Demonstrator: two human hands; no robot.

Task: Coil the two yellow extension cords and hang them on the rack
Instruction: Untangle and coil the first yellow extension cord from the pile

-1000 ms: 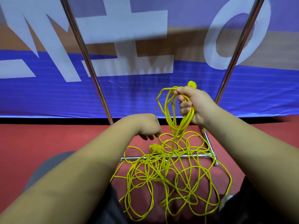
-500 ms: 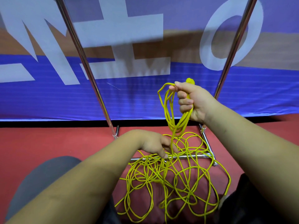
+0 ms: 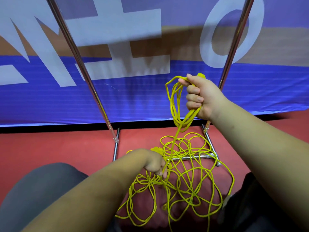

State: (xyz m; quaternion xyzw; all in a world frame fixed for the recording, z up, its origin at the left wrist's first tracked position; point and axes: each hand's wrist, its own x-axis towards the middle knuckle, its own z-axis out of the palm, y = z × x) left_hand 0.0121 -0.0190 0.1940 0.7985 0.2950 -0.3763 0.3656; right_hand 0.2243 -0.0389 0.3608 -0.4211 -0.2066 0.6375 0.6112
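Left hand [image 3: 155, 164] lower now, pinching strand [image 3: 173, 143] over tangle [image 3: 189, 185]. Right hand [image 3: 202, 96] grip closed round gathered loops [image 3: 174, 104]. Handling: light, limp, snag-prone; best taken one strand near loops.

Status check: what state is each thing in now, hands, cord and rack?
right hand: raised, gripping the coiled loops.
coiled loops: a few, dangling from that hand.
loose cord: tangled heap on the floor.
left hand: low, gripping a loose cord strand.
rack: standing, nothing hung on the visible parts.
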